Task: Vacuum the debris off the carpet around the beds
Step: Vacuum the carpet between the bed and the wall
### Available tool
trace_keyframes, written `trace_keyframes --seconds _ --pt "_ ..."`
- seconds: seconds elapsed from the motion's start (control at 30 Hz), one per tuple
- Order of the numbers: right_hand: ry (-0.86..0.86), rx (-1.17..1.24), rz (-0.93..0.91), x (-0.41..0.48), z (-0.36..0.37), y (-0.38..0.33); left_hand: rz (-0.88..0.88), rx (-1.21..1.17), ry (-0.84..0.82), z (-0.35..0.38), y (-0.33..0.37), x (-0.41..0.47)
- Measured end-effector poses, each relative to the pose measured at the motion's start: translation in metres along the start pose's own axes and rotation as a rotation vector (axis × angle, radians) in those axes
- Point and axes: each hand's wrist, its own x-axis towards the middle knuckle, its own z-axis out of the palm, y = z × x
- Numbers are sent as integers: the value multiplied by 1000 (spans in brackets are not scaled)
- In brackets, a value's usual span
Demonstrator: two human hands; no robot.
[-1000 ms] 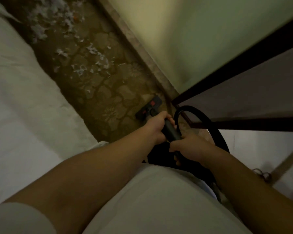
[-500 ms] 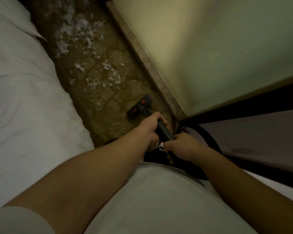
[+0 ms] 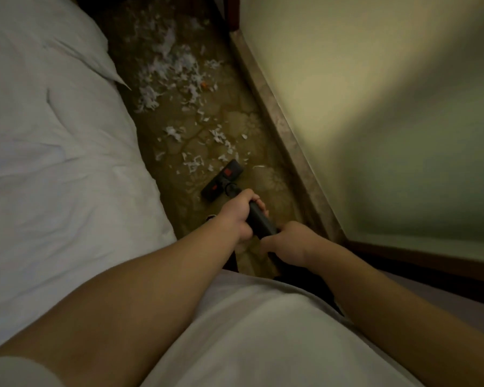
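A dark vacuum wand point(image 3: 259, 221) runs from my hands down to a black floor head point(image 3: 222, 180) with red marks, lying on the patterned brown carpet point(image 3: 263, 180). My left hand point(image 3: 239, 216) grips the wand higher toward the head, and my right hand point(image 3: 287, 244) grips its lower end. White shredded paper debris point(image 3: 176, 71) is scattered over the carpet beyond the head, the nearest scraps point(image 3: 193, 164) touching its front edge. A white bed point(image 3: 53, 152) fills the left side.
A pale wall point(image 3: 375, 107) with a marbled skirting board point(image 3: 285, 141) bounds the carpet strip on the right. A dark wooden edge point(image 3: 419, 261) sits at right near my right arm. A white pillow corner point(image 3: 106, 71) overhangs the carpet. My white shirt hides the near floor.
The vacuum head has slid forward along the carpet toward the paper scraps, now reaching the nearest ones. Both hands stayed on the wand. The black hose loop has gone out of sight.
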Motion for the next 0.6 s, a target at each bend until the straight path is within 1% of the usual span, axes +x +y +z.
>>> trace_keyframes --seconds 0.13,0.3,0.47,0.6 --pt "-51 45 -4 19 13 -78 23 -46 24 -39 72 0" --pt "-166 75 -32 40 33 -149 91 -20 79 -82 134 1" --pt "-214 79 -64 53 43 -187 130 64 117 -107 169 4" --pt "-217 68 -62 55 40 -190 138 75 131 -107 172 9"
